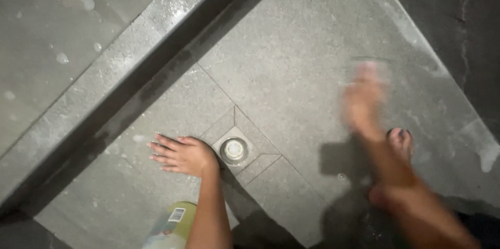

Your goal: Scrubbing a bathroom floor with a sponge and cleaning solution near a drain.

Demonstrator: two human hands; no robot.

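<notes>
1. Left hand, lower centre-left of the frame: laid flat, palm down, fingers spread and pointing left; it presses on the wet grey stone floor and holds nothing.
2. Round metal floor drain, just right of the left hand's wrist side: set in a small square tile where the floor's cut lines meet; close beside the hand, and whether they touch cannot be told.
3. Right hand, right of centre: motion-blurred, fingers pointing to the top of the frame, over the floor; whether it is closed or holds anything cannot be told.
4. Bare foot, with dark toenails, just beside the right forearm.
5. Green bottle with a barcode label, at the lower edge, left of the left forearm.
6. Raised stone ledge, running diagonally across the upper left, dotted with foam flecks.
</notes>
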